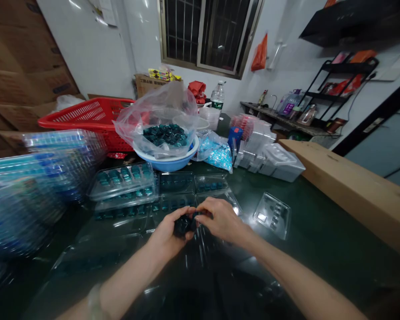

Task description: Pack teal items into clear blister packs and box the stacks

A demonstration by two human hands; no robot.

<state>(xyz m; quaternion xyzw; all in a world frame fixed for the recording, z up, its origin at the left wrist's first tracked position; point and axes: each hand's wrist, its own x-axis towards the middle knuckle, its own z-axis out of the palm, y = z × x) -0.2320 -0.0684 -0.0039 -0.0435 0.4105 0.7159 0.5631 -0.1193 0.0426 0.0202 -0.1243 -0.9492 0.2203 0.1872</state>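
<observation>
Across the dark green bench (323,235) lie clear trays (279,222); above it, the person's left hand (168,230) cups dark teal pieces (182,226), the right hand (220,218) pinching one at their edge.

- a dark green table (333,262) with a glossy top carries everything here.
- left: tall stacks of clear plastic trays (20,204), blurred.
- middle: flat clear trays (120,227) side by side in rows, several with teal pieces in their slots.
- left of middle: a small pile of filled trays (102,192), one upon another.
- far middle: a light blue basin (171,166).
- just right of the basin: a bag of light blue bits (220,157).
- far right of middle: clear plastic boxes (285,168), grouped closely.
- right: one separate clear tray (270,206), lying flat, well apart from the tall stacks.
</observation>
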